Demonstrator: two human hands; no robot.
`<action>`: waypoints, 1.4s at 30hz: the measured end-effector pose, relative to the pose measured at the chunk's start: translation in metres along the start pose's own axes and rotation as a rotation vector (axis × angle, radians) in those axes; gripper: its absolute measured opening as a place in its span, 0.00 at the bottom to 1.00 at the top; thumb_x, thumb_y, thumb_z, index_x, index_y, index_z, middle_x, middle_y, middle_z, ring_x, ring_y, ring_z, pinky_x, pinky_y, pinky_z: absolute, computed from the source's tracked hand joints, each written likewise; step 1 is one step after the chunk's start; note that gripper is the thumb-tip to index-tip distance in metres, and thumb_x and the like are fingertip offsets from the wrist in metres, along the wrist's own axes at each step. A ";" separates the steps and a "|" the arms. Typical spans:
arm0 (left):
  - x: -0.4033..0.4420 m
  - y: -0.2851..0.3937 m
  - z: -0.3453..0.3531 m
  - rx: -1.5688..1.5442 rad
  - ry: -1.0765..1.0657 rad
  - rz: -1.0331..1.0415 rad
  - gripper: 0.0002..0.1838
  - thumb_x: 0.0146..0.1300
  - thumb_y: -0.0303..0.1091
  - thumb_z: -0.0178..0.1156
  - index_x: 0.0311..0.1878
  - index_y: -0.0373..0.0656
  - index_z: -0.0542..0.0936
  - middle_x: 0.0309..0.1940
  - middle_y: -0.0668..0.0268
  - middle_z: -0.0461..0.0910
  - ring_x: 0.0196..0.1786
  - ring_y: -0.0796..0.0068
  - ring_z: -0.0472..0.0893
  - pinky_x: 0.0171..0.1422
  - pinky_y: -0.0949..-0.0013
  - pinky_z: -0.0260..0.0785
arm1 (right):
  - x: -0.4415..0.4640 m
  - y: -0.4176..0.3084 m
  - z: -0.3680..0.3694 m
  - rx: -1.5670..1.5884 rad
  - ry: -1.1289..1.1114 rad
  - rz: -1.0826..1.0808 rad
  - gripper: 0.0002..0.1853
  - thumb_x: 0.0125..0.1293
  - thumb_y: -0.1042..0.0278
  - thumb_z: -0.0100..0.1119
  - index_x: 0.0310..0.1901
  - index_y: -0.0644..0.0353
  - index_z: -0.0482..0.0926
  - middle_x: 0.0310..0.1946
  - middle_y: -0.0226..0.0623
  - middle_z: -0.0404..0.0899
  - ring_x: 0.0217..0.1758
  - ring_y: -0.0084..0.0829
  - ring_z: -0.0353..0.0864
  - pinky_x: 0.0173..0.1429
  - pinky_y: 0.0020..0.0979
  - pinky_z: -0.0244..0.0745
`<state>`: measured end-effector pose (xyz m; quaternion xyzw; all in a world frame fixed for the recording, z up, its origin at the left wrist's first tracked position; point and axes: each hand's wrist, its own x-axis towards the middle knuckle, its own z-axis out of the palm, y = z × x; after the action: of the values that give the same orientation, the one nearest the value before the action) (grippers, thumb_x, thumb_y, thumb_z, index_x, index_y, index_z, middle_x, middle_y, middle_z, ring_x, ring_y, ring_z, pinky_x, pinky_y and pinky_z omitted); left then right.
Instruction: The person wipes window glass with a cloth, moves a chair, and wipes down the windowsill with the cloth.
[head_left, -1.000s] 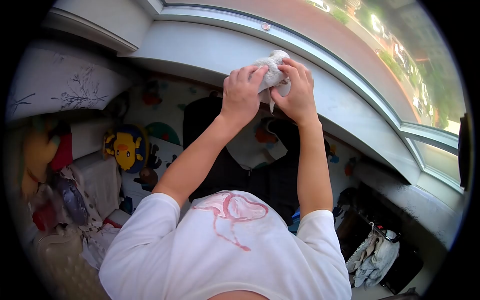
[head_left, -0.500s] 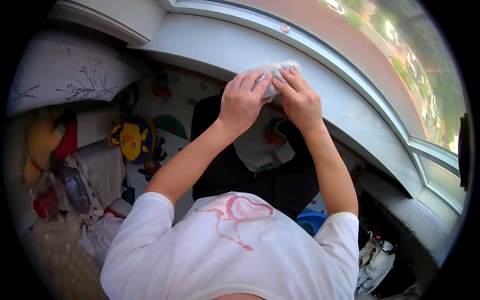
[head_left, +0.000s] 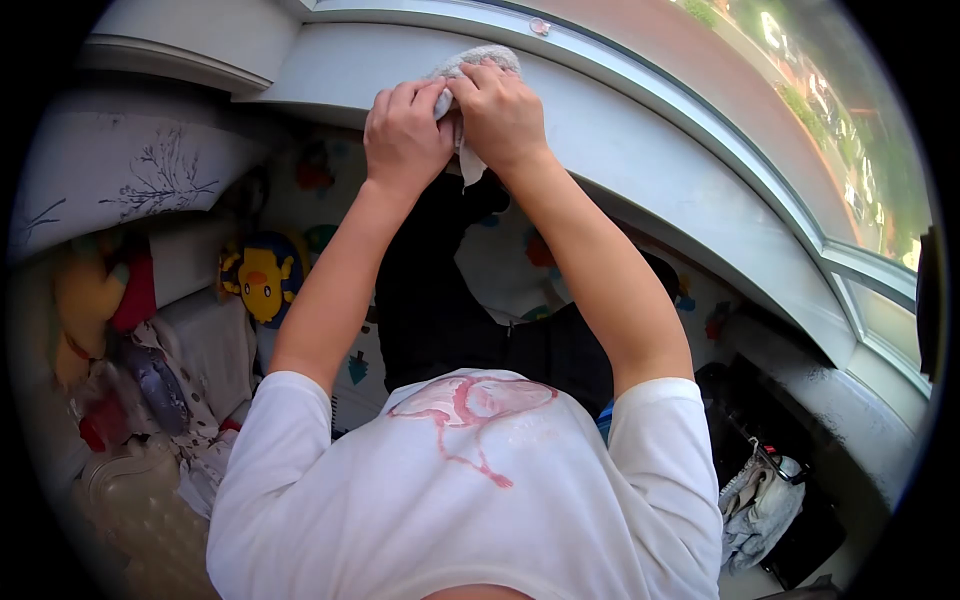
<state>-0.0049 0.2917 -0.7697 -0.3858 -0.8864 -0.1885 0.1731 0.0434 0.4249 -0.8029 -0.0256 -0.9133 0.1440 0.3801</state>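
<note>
A light grey-white cloth (head_left: 488, 56) is bunched between my two hands over the inner edge of the white window sill (head_left: 620, 135). My left hand (head_left: 406, 135) grips its left side with bent fingers. My right hand (head_left: 500, 115) closes round it from the right, fingers curled over the top. A loose end of the cloth hangs below the hands, past the sill's edge. Part of the bundle is hidden behind my fingers.
A window frame (head_left: 690, 125) curves along the sill, with a small round object (head_left: 540, 27) on it. At left are a yellow toy (head_left: 262, 287), stuffed items and a patterned cover (head_left: 150, 170). Bundled cloth (head_left: 765, 510) lies at lower right.
Both hands have moved left along the sill with the cloth. The cloth, more spread under my fingers half a second ago, is now bunched, with one end hanging down.
</note>
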 end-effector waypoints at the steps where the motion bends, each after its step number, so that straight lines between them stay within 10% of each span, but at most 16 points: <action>1: -0.001 0.004 -0.002 0.005 0.002 -0.009 0.19 0.54 0.31 0.70 0.51 0.48 0.86 0.47 0.64 0.84 0.47 0.57 0.82 0.53 0.59 0.77 | -0.001 0.000 -0.003 0.014 0.009 0.006 0.05 0.55 0.72 0.64 0.34 0.59 0.84 0.44 0.40 0.88 0.51 0.42 0.88 0.56 0.40 0.82; 28: -0.014 -0.019 -0.005 -0.098 0.149 -0.132 0.09 0.50 0.37 0.73 0.35 0.51 0.87 0.34 0.68 0.81 0.40 0.58 0.80 0.44 0.59 0.77 | 0.008 -0.030 0.002 0.075 -0.113 0.003 0.07 0.52 0.71 0.66 0.33 0.52 0.79 0.35 0.35 0.76 0.44 0.36 0.82 0.44 0.35 0.76; 42: -0.024 -0.023 0.004 -0.234 0.182 -0.104 0.22 0.45 0.28 0.75 0.47 0.54 0.89 0.42 0.73 0.84 0.42 0.64 0.79 0.49 0.63 0.76 | 0.010 -0.007 -0.011 0.095 -0.138 -0.111 0.05 0.57 0.73 0.63 0.35 0.52 0.79 0.34 0.28 0.81 0.43 0.34 0.85 0.45 0.35 0.79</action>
<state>-0.0073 0.2646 -0.7884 -0.3381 -0.8579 -0.3336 0.1963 0.0443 0.4230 -0.7864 0.0529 -0.9294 0.1676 0.3245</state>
